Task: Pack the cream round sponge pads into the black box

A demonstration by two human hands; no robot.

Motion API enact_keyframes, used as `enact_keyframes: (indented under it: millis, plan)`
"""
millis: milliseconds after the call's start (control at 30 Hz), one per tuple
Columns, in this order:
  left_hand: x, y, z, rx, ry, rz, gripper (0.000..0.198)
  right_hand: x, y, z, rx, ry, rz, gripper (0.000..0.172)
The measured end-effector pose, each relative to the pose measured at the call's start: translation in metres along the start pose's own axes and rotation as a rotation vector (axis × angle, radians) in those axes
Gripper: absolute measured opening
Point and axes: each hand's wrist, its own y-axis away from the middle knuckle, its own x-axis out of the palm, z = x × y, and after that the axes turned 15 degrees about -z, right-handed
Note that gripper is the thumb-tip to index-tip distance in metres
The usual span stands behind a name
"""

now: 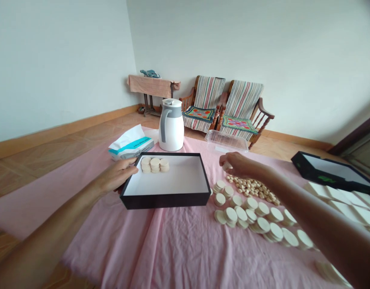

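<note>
My left hand [123,173] grips the left wall of a shallow black box [169,200] with a white inside. Several short stacks of round pale discs [155,165] sit in its far left corner. My right hand [237,164] is closed, fingers curled together, to the right of the box. Something pale shows between its fingers, too small to make out. Just below that hand lies a pile of small, rounded wooden pieces [254,188]. Nearer to me, rows of round pale discs [260,225] lie stacked and leaning on the pink cloth.
Behind the box stand a white and grey jug [175,130] and a tissue pack [132,146]. A clear plastic tray [227,140] lies beyond my right hand. At right are pale square pieces [350,204] and another black box [308,170]. Pink cloth [185,249] covers the work surface.
</note>
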Motion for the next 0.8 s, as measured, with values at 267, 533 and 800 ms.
enact_keyframes:
  millis: [267,533,800]
  plan:
    - [-0.002,0.022,0.002,-0.062,0.047,0.106,0.054,-0.024,-0.007,0.032,-0.071,-0.039,-0.041,0.026]
    - [0.014,0.046,0.008,-0.065,0.109,0.180,0.058,-0.013,-0.013,0.138,-0.184,-0.079,0.067,0.030]
    - [0.018,0.059,0.006,-0.025,0.138,0.157,0.048,0.035,0.001,0.174,-0.111,0.037,0.191,0.032]
